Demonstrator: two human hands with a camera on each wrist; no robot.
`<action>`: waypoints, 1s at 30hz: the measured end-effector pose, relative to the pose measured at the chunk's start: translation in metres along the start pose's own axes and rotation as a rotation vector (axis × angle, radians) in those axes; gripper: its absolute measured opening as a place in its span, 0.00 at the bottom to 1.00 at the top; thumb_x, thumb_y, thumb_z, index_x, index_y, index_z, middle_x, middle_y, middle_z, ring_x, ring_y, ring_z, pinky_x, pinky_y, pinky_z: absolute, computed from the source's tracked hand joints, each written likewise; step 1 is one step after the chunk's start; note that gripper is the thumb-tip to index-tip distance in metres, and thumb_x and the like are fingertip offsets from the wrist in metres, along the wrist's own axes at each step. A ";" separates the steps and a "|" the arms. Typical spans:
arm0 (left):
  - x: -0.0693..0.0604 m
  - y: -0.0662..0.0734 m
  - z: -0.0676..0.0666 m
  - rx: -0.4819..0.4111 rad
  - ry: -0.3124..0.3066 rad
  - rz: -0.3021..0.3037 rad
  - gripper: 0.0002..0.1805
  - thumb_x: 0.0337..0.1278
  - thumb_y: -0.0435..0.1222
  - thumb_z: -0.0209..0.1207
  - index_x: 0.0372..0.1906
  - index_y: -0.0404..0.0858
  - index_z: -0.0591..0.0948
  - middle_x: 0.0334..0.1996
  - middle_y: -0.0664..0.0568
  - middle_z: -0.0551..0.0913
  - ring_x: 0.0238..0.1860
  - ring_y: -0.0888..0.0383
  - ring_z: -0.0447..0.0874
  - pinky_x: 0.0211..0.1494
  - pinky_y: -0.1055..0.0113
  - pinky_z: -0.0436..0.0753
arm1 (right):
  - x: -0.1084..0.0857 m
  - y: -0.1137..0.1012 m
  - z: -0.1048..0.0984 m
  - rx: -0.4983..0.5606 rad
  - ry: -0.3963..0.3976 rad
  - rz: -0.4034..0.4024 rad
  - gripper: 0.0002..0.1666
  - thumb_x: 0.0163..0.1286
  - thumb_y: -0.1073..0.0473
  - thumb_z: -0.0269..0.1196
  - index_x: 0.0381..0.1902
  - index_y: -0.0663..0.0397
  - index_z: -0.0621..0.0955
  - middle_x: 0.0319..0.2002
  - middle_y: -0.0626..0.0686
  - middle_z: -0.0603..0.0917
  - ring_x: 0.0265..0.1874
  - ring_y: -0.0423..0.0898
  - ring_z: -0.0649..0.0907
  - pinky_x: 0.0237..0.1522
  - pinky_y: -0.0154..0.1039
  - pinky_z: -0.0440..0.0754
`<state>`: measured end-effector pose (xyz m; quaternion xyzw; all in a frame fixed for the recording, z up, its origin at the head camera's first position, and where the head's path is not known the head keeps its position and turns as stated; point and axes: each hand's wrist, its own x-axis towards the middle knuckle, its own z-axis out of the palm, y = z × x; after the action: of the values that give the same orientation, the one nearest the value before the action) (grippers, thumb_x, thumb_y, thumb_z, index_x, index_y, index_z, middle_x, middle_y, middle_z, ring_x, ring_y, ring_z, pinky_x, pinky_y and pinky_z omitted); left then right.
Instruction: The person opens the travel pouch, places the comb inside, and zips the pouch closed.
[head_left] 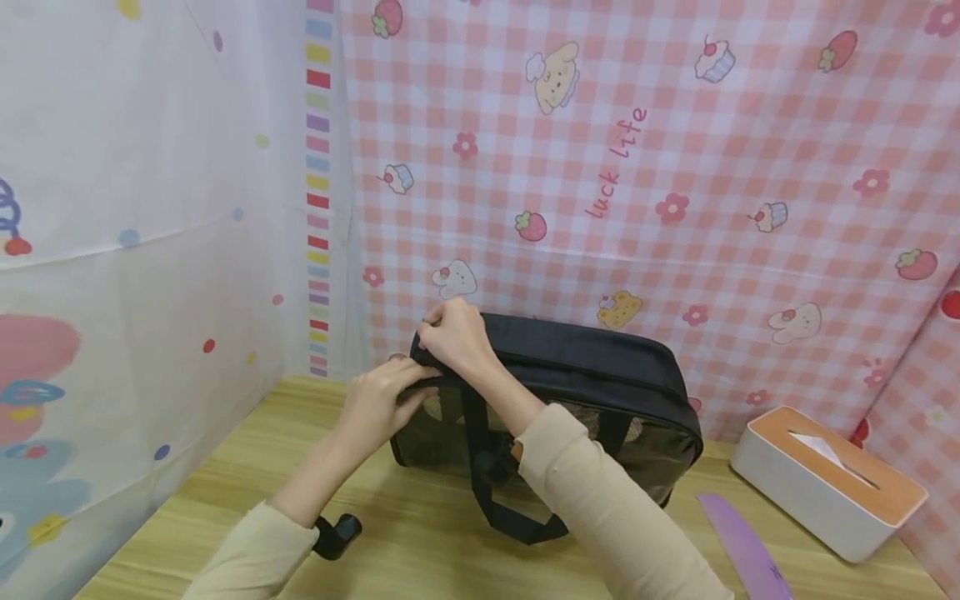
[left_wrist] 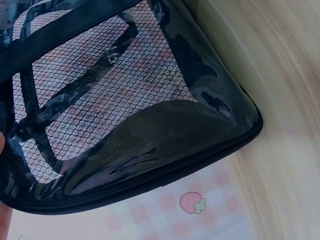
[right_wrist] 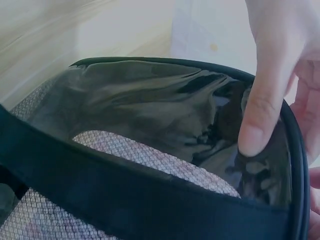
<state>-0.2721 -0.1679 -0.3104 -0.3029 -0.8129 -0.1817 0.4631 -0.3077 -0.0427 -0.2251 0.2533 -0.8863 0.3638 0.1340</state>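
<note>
Left hand [head_left: 381, 402] and right hand [head_left: 457, 335] at the black bag [head_left: 581, 387]

Left fingers pinch its upper left edge; right fingers, curled, hold just above. The right forearm [head_left: 516, 400] crosses before the bag, standing on the wooden table [head_left: 420, 537].

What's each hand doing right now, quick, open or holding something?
Left hand: closed, holding the black bag by its edge.
Right hand: closed at the bag's top corner; exactly which part it pinches can't be told.
</note>
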 end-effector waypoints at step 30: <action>0.001 0.007 0.000 0.014 -0.060 0.001 0.13 0.37 0.32 0.69 0.36 0.42 0.84 0.28 0.53 0.83 0.28 0.59 0.80 0.25 0.67 0.79 | -0.204 0.182 -0.152 -0.089 0.403 0.129 0.13 0.55 0.58 0.68 0.39 0.56 0.83 0.27 0.46 0.82 0.25 0.29 0.75 0.29 0.24 0.75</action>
<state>-0.2682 -0.1624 -0.3093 -0.3055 -0.8274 -0.1667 0.4408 -0.2284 0.2480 -0.3095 0.1122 -0.8711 0.3754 0.2962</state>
